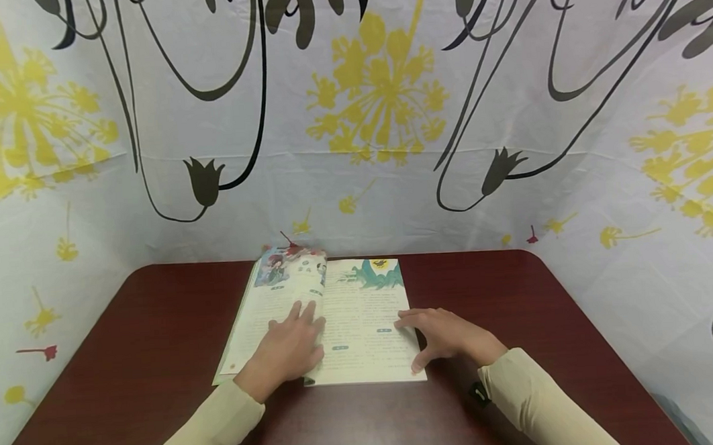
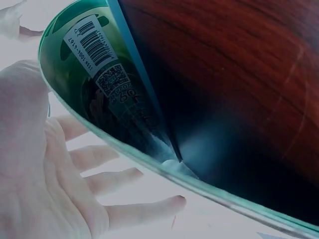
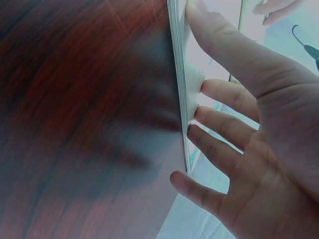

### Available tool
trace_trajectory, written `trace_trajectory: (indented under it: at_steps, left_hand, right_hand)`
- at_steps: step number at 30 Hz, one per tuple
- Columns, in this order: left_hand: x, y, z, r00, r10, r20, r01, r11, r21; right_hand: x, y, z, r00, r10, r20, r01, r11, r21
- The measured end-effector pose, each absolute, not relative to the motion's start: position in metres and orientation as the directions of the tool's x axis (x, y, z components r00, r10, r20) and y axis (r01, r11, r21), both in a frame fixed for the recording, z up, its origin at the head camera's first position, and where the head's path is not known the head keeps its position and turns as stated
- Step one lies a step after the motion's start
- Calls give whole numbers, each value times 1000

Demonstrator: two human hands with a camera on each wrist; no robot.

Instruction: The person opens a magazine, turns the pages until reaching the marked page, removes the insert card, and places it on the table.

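An open magazine (image 1: 361, 316) lies on the table, with printed text and coloured pictures at the top of its pages. My left hand (image 1: 292, 347) rests on the left page near the fold, fingers extended. In the left wrist view the green cover (image 2: 60, 55) bows up off the table, and a barcode label (image 2: 92, 42) shows on its underside. At the right page's outer edge is my right hand (image 1: 450, 335), with thumb and fingers spread. Its fingertips touch the page beside the stacked page edges (image 3: 178, 74) in the right wrist view.
The dark red wooden table (image 1: 128, 369) has rounded far corners. Behind and beside it hangs a white cloth (image 1: 386, 214) printed with yellow flowers and dark stems. A dark band (image 1: 479, 393) shows at the right sleeve's cuff.
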State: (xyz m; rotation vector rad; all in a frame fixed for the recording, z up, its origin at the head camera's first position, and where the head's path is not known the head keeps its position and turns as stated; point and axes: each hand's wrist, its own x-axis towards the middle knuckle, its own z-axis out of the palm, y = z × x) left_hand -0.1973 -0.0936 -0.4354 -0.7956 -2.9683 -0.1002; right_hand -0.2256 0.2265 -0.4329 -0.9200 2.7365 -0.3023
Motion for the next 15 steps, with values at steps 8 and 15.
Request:
trace_trajectory:
  at_steps: [8, 15]
  left_hand:
    - [-198, -95, -436, -864, 497, 76, 501, 864, 47]
    - [-198, -96, -436, -871, 486, 73, 490, 870, 53]
  right_hand:
    - [-226, 227, -434, -768, -622, -153, -571, 773, -275]
    - [-225, 229, -434, -774, -612, -163, -552, 778, -300]
